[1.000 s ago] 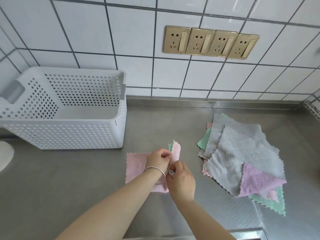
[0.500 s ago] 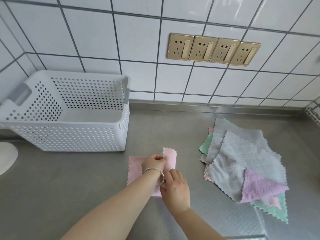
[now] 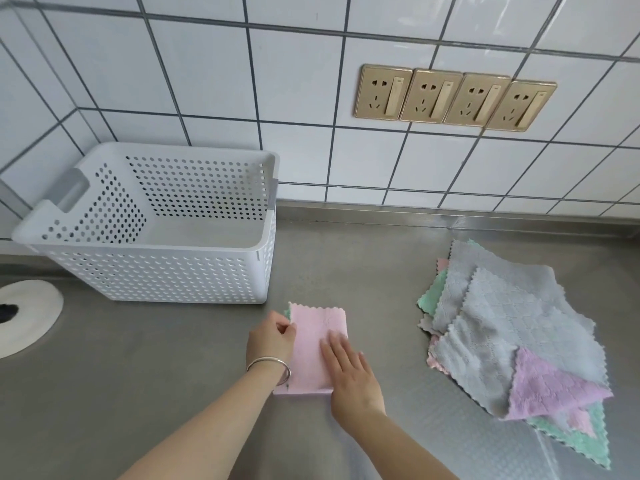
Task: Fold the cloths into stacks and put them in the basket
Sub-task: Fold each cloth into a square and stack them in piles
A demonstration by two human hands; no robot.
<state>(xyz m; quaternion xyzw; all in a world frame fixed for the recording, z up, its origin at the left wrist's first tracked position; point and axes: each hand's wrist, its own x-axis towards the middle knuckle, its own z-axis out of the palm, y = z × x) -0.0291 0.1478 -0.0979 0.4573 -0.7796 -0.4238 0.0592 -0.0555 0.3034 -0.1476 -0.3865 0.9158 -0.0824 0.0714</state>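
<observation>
Head view: pink cloth (image 3: 313, 344), raised a second ago, now folded flat; pressed by flat right hand (image 3: 349, 372), edge seemingly pinched by left hand (image 3: 272, 341); basket (image 3: 207, 268) at 11 o'clock awaits.

Counter (image 3: 145, 375): bare steel from 7 to 9 o'clock of the folded pink cloth (image 3: 317, 344); open passage there.
Basket (image 3: 166, 271): blocks 10 to 11 o'clock; top open.
Gap, cloth to basket: narrow.
Loose cloth pile (image 3: 512, 334): fills 3 to 4 o'clock.
Lane, 12 to 1 o'clock: clear to wall.
White disc (image 3: 24, 317): far at 9 o'clock.
</observation>
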